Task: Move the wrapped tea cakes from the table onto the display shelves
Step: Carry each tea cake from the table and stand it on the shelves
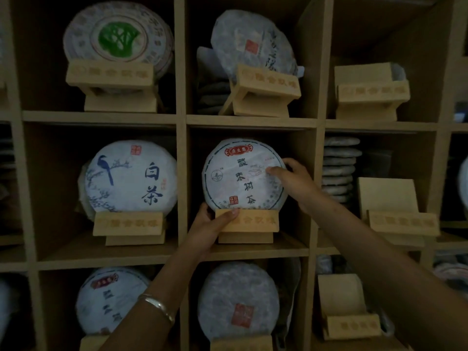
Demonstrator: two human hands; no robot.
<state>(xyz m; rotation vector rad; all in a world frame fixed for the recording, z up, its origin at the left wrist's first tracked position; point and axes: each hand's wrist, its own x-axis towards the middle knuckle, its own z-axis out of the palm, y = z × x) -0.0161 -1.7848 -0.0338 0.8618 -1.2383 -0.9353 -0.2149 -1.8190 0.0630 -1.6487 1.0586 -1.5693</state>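
The cake [244, 174] sits upright on its stand [249, 222]. Right hand [295, 179] pinches its rim; left hand [212, 228] grips the stand. Stiff, probably fairly heavy; the paper tears easily, so hold the rim.

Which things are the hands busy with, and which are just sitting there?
Busy with:
tea cake, pinched by right hand
wooden stand, gripped by left hand

Just sitting:
bird tea cake
green tea cake
empty stand
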